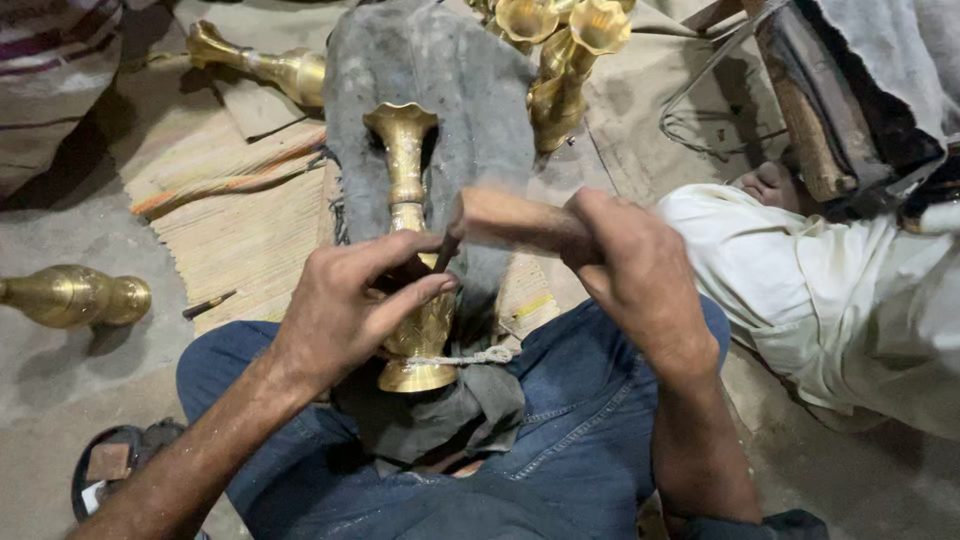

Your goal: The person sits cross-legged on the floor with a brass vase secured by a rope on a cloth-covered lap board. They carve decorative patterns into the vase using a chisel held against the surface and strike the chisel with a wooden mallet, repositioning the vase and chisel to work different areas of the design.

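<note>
- The left hand [345, 300] pinches a thin chisel [447, 248] against the brass vase [410, 250], which lies tied on a grey pad [450, 90] between the knees.
- The right hand [630, 265] grips a wooden mallet [510, 218].
- Better to keep the chisel steady and the blows light.

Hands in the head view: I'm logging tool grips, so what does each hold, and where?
Left hand pinches a thin dark chisel by its shaft against the brass vase. Right hand grips a wooden mallet at its near end.
</note>
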Demonstrator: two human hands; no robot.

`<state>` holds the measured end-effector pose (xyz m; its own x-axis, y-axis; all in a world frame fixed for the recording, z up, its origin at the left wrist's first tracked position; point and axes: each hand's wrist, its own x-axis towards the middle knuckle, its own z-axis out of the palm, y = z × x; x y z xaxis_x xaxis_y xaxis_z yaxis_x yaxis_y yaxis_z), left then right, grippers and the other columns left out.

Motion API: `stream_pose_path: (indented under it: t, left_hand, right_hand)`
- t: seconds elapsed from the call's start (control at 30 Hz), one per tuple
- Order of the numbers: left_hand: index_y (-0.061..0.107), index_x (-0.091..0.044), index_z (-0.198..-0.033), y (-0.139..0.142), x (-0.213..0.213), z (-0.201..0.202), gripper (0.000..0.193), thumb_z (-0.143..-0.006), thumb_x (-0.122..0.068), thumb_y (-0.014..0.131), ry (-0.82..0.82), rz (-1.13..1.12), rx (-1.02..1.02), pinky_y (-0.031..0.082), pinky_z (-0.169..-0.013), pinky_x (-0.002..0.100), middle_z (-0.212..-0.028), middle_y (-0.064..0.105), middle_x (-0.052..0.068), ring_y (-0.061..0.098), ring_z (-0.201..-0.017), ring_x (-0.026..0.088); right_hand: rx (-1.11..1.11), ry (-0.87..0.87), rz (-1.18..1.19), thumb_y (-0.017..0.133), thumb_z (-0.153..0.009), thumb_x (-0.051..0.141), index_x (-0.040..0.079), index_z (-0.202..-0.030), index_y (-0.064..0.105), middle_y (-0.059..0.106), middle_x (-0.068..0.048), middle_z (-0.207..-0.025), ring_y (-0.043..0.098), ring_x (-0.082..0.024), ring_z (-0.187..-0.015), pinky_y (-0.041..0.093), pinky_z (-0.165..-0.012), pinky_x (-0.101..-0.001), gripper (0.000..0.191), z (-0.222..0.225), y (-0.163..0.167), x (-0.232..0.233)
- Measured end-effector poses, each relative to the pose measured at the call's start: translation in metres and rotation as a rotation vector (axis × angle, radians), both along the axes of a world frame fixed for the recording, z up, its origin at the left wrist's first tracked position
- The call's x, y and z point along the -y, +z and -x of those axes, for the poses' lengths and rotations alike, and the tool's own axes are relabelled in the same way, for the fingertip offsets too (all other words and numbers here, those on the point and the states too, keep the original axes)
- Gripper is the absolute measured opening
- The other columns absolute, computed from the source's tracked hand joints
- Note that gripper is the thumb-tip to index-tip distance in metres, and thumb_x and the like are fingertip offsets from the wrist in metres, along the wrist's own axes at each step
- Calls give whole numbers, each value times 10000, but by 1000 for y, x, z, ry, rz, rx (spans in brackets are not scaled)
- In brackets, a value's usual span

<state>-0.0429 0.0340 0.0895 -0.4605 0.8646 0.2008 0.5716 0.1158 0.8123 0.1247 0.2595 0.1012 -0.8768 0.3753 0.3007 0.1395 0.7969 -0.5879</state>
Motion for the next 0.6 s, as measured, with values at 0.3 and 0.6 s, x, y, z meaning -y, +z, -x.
stream_pose_path:
  t: [0.3,0.6]
  left_hand:
    - [703,-57,-1178,1,1,2,318,-909,-201,796,-28,-101,-67,622,-692,293,-974,799,105,795,-835,172]
    - [704,-52,-1217,2,0,3,351,-906,-187,791,13,-3,62,613,-652,294,-886,794,86,778,-754,122]
  right_hand:
    - [116,-18,-192,776,-789,33,32,-1054,600,657,-188,-890,658,-424,-869,491,-731,-496,319,1,3,2]
    - [-71,-50,-24,761,-786,11,45,-1177,637,702,-176,-1014,701,-380,-926,539,-771,-436,412,1,-6,8]
